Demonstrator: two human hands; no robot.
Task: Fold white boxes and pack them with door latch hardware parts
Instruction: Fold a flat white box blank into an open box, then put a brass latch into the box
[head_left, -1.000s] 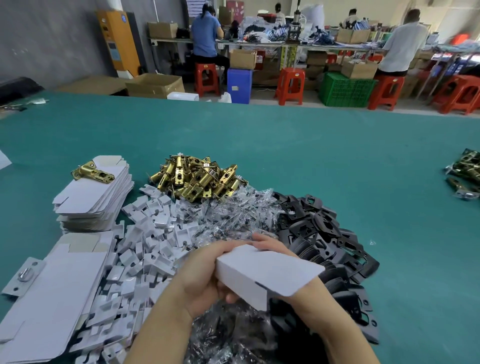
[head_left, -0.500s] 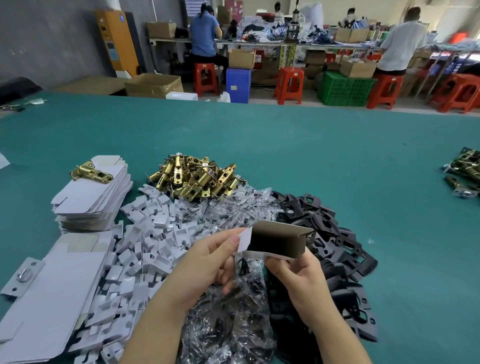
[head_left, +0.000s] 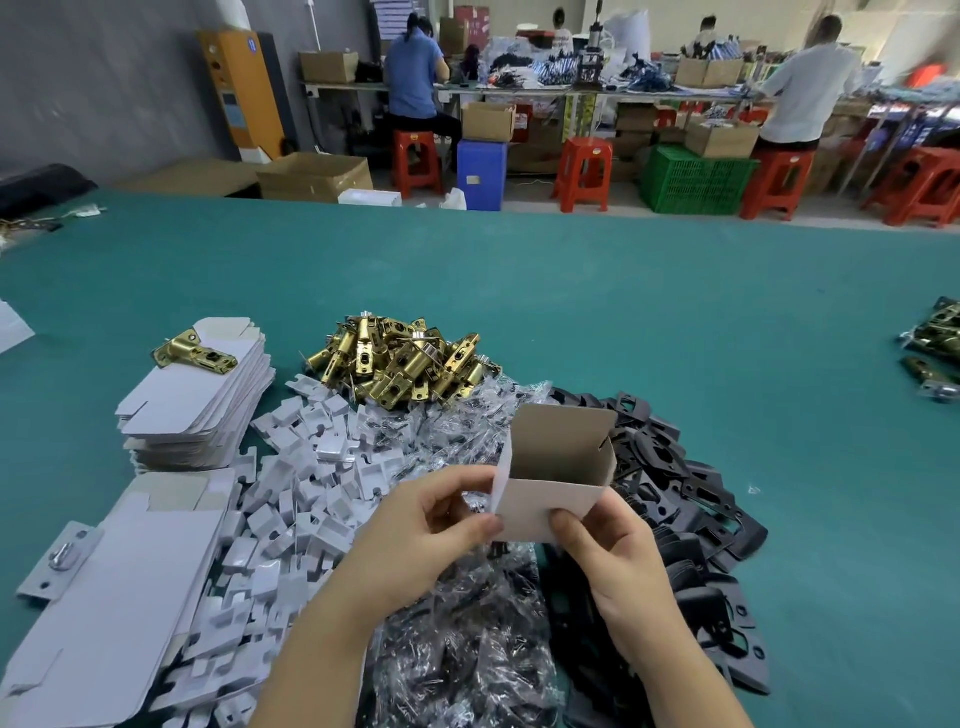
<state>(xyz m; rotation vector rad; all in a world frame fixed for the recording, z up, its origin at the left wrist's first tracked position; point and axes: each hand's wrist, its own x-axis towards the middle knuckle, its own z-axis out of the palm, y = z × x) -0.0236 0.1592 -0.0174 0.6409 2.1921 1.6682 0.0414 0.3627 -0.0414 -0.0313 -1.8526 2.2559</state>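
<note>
A small white box (head_left: 550, 501) stands upright above the parts, its top open and its brown lid flap raised at the back. My left hand (head_left: 421, 535) pinches its left wall between thumb and fingers. My right hand (head_left: 610, 556) grips its front lower right corner with the thumb on the white face. Behind lie a pile of brass latches (head_left: 400, 366), white cardboard inserts (head_left: 291, 499), clear screw bags (head_left: 467, 649) and black strike plates (head_left: 680, 499).
Flat white box blanks are stacked at the left (head_left: 192, 400) with one brass latch (head_left: 193, 353) on top, and more blanks (head_left: 104, 597) lie nearer. A silver plate (head_left: 57, 561) sits at the left edge. More latches (head_left: 935, 338) lie far right on the green table (head_left: 623, 291).
The box has gone from a flat-held blank to an upright open box. It rose and turned so its open top faces up, with both hands shifting to its lower walls.
</note>
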